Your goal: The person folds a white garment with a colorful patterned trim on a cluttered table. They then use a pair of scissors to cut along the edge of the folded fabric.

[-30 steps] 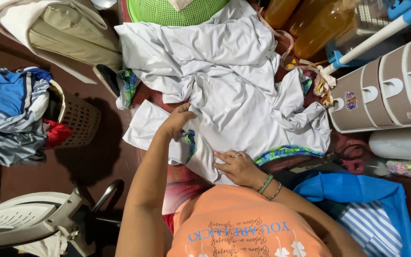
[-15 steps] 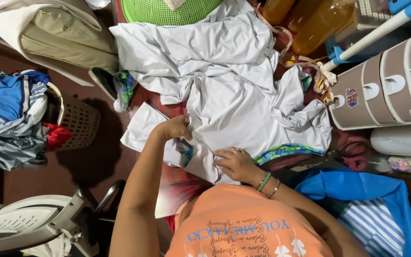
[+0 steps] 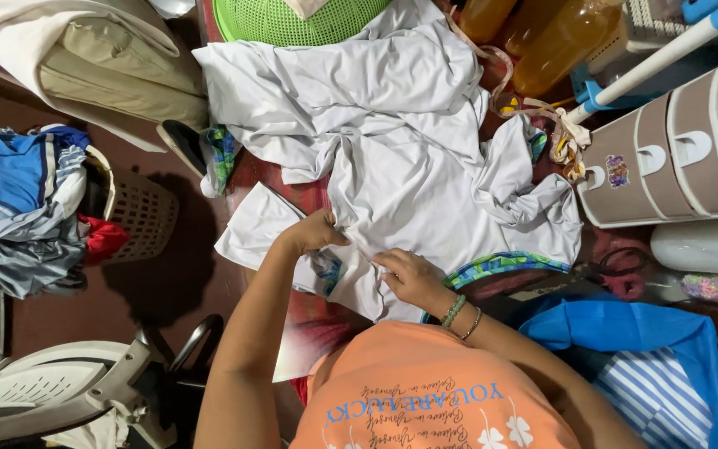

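A white garment [image 3: 425, 191] with a blue-green patterned trim lies crumpled and spread in front of me. My left hand [image 3: 313, 233] is closed on a fold of it near its left side. My right hand [image 3: 409, 276], with bead bracelets on the wrist, pinches the same cloth just to the right, fingers pressed into the fabric. The two hands are close together. More white cloth [image 3: 334, 91] is heaped behind the garment.
A green mesh basket [image 3: 292, 21] sits at the top. A laundry basket [image 3: 139, 216] with blue clothes [image 3: 18, 199] is at left. A beige drawer unit [image 3: 683, 141] and amber bottles [image 3: 558, 41] stand at right, a blue bag [image 3: 650, 357] at lower right, and a white plastic chair [image 3: 43, 391] at lower left.
My left hand has moved right and down along the garment and bunched the cloth. My right hand stays on the fabric nearly where it was.
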